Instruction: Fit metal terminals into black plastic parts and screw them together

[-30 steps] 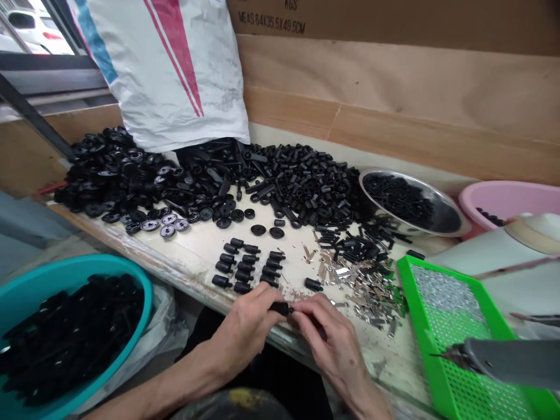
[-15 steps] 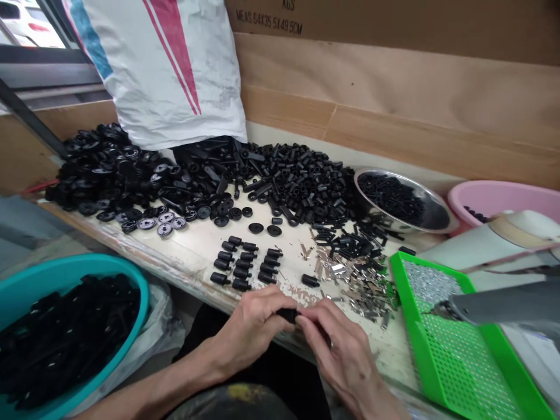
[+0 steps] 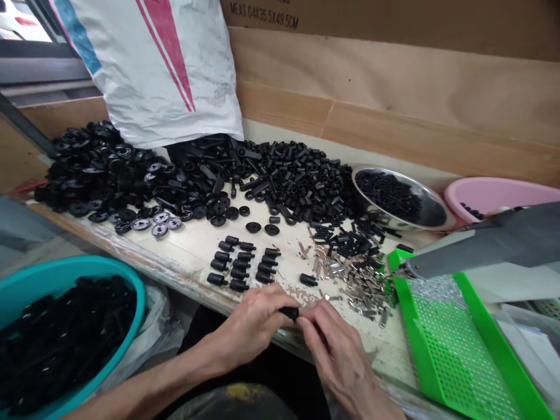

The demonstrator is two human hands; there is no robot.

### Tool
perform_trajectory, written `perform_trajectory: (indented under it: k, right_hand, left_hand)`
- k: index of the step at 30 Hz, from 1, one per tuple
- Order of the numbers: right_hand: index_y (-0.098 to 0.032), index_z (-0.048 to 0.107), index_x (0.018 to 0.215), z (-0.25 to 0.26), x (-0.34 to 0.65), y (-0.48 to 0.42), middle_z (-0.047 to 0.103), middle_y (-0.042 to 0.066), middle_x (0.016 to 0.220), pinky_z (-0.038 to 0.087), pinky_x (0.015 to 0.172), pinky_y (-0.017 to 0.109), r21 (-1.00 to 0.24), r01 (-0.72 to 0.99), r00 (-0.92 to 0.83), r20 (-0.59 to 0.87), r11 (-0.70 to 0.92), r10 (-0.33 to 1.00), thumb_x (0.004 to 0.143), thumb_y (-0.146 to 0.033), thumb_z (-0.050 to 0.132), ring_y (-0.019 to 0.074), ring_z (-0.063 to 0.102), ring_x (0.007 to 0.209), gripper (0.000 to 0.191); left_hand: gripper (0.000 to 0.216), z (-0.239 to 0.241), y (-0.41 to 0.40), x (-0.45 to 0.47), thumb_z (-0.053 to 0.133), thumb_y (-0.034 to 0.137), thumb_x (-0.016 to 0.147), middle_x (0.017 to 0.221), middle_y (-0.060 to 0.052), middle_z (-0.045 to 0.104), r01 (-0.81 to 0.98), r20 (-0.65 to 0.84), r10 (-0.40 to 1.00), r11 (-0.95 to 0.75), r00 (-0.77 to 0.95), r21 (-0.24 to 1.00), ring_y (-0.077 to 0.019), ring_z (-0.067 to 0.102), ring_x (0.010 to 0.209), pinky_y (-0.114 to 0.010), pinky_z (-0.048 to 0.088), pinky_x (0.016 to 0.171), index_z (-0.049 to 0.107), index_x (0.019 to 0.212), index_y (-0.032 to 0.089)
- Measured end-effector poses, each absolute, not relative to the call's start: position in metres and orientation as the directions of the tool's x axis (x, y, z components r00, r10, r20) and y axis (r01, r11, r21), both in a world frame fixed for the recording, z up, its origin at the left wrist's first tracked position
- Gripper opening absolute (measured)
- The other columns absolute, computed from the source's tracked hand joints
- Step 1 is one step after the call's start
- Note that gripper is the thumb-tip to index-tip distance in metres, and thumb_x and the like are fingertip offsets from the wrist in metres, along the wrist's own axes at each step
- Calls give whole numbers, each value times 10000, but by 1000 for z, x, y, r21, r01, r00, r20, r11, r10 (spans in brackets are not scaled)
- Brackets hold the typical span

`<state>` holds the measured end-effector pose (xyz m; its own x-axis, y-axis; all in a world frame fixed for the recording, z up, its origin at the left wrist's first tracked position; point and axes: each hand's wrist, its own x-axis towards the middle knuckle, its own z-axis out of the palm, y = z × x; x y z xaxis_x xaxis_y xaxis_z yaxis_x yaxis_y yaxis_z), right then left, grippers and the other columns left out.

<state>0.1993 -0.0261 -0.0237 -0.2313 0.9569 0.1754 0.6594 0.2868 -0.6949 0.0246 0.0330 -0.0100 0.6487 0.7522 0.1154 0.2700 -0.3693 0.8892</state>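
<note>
My left hand (image 3: 258,329) and my right hand (image 3: 328,350) meet at the front edge of the bench, pinching a small black plastic cylinder (image 3: 289,313) between their fingers. Its far end shows, and the fingers hide the rest. Just beyond my hands stand neat rows of black plastic spacers (image 3: 238,262). To the right of my right hand lies a scattered heap of small silver metal pieces (image 3: 354,291). Larger heaps of black plastic parts (image 3: 289,181) cover the back of the bench.
A steel bowl (image 3: 394,172) of black parts and a pink basin (image 3: 494,186) stand at back right. A grey tool (image 3: 481,248) hangs over a green perforated tray (image 3: 413,332). A teal basin (image 3: 74,274) sits low at left, below a white woven sack (image 3: 149,76).
The grey tool has risen from the lower right to above the far end of the green tray. The view has drifted slightly. My hands stay together on the black cylinder.
</note>
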Motion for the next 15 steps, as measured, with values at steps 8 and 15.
perform_trajectory:
  k: [8, 15]
  right_hand:
    - [-206, 471, 817, -27, 202, -27, 505, 13, 788, 401, 673, 275, -741, 633, -173, 144, 222, 974, 966, -198, 354, 152, 507, 738, 190]
    - [-206, 499, 815, -38, 200, -25, 527, 32, 783, 428, 643, 283, -686, 677, -175, 201, 266, 964, 961, -195, 350, 166, 527, 699, 209]
  left_hand:
    - [258, -23, 33, 29, 444, 29, 862, 955, -40, 570, 179, 264, 682, -506, 682, 844, -125, 547, 911, -208, 443, 808, 584, 1037, 157]
    - [248, -32, 32, 33, 454, 42, 858, 953, -46, 553, 239, 219, 703, -491, 676, 838, -133, 549, 884, -217, 463, 794, 600, 1021, 159]
